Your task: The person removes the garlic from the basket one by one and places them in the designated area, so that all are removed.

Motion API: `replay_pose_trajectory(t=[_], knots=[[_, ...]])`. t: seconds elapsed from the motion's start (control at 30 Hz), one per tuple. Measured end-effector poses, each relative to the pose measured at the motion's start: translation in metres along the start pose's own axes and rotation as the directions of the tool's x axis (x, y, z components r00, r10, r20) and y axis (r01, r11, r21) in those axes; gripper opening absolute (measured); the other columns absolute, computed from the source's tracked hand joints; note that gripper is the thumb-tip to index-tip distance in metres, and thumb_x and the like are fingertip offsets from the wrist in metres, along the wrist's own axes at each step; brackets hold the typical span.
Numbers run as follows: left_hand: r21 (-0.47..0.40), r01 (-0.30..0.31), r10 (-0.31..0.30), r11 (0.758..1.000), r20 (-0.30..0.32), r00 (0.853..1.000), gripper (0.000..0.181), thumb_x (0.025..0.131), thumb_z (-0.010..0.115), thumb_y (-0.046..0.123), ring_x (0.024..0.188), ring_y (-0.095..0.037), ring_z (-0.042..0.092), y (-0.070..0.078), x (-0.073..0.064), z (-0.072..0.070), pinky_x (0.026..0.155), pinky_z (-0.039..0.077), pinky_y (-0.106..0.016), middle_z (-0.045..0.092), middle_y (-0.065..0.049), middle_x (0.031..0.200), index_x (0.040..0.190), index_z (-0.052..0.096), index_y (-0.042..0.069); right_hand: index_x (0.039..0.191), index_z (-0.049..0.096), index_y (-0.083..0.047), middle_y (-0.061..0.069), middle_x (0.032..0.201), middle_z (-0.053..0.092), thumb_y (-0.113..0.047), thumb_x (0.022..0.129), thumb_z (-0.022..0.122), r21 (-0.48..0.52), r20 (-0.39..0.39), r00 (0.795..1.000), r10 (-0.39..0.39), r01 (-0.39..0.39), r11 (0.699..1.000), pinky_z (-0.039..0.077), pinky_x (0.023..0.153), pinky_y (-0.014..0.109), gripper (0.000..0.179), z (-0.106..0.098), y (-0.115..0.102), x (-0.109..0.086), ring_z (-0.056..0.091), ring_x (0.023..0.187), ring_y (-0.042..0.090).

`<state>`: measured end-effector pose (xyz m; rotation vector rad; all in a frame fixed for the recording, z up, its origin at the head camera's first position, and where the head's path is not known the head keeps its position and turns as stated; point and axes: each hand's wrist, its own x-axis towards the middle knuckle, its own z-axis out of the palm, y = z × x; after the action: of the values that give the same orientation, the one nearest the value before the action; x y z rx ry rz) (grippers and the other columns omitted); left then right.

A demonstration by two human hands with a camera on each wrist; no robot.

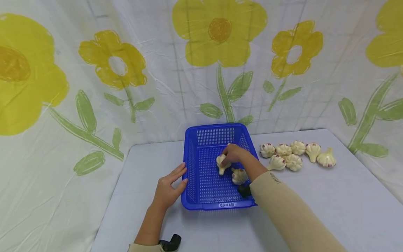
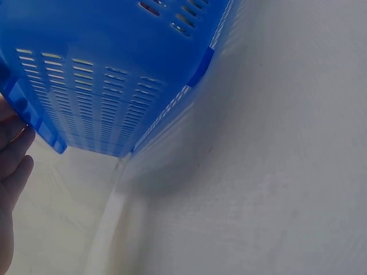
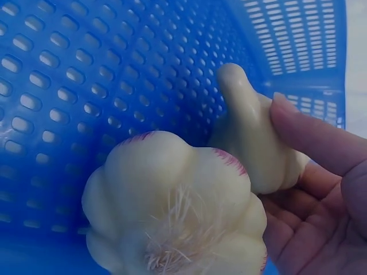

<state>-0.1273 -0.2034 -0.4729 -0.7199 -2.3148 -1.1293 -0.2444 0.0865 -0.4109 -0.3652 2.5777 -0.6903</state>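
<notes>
Inside a blue plastic basket [image 1: 192, 206], my right hand [image 1: 237, 154] grips a garlic bulb [image 1: 221, 163] that has cream skin and a stubby stem. The right wrist view shows thumb and fingers on either side of that bulb [image 3: 258, 137], low over the perforated floor. A second garlic bulb [image 3: 175, 206], with purple streaks and a tuft of roots, lies close to the camera, below my right wrist. My left hand [image 1: 167, 189] is at the basket's left rim, its fingers extended and fingertips touching the edge.
Several more garlic bulbs [image 1: 293, 162] lie grouped on the white table [image 1: 315, 203], right of the basket. Behind the table hangs a white cloth [image 1: 170, 115] printed with yellow flowers. The basket's far side stands close to that cloth.
</notes>
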Motion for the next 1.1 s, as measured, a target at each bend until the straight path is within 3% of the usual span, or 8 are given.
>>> replay_pose_trajectory(t=[0.1,0.23,0.43,0.8,1.1], knots=[[-0.005,-0.005,0.005,1.0,-0.002,1.0,0.041,0.087,0.07,0.01,0.126,-0.027,0.058,0.0,-0.0002,0.0002,0.104,0.042,-0.015,0.059,-0.011,0.138,0.127,0.065,0.002,0.116,0.072,-0.004,0.01,0.117,0.07,-0.029,0.076,0.083,-0.043,0.0,1.0,-0.006,0.006,0.999,0.055,0.093,0.036,0.048,0.0006,0.0006,0.0005,0.062,0.11,0.026],[-0.009,-0.015,0.014,1.0,-0.007,1.0,0.041,0.086,0.071,0.009,0.125,-0.028,0.059,-0.001,-0.0001,0.0001,0.104,0.041,-0.014,0.06,-0.013,0.137,0.126,0.065,0.0,0.117,0.071,-0.004,0.011,0.12,0.069,-0.029,0.077,0.082,-0.026,0.009,1.0,0.003,-0.003,1.0,0.056,0.09,0.035,0.049,0.001,0.0006,0.001,0.063,0.11,0.026],[-0.016,-0.003,0.003,1.0,-0.004,1.0,0.042,0.086,0.071,0.009,0.126,-0.027,0.058,-0.0005,-0.0005,0.0002,0.104,0.041,-0.015,0.059,-0.01,0.138,0.126,0.065,0.001,0.111,0.074,-0.003,0.009,0.109,0.072,-0.029,0.078,0.082,-0.032,0.003,1.0,-0.026,0.026,0.999,0.056,0.087,0.035,0.042,0.001,0.0018,0.0013,0.065,0.101,0.023],[0.002,0.015,-0.015,1.0,0.01,1.0,0.041,0.087,0.07,0.011,0.127,-0.025,0.058,-0.0013,-0.0014,0.0013,0.104,0.041,-0.014,0.059,-0.009,0.139,0.127,0.065,0.002,0.121,0.069,-0.002,0.013,0.119,0.07,-0.022,0.08,0.08,0.072,-0.076,0.994,-0.079,0.085,0.994,0.056,0.091,0.039,0.047,0.0,0.0031,0.0017,0.065,0.107,0.028],[0.006,0.009,-0.009,1.0,0.008,1.0,0.041,0.088,0.07,0.011,0.127,-0.026,0.058,-0.0022,-0.0007,0.0011,0.104,0.041,-0.014,0.059,-0.01,0.138,0.127,0.065,0.002,0.131,0.063,-0.005,0.012,0.127,0.067,-0.021,0.078,0.083,0.194,-0.136,0.982,-0.129,0.155,0.969,0.054,0.097,0.041,0.058,-0.0041,-0.0011,0.0005,0.062,0.115,0.027]])
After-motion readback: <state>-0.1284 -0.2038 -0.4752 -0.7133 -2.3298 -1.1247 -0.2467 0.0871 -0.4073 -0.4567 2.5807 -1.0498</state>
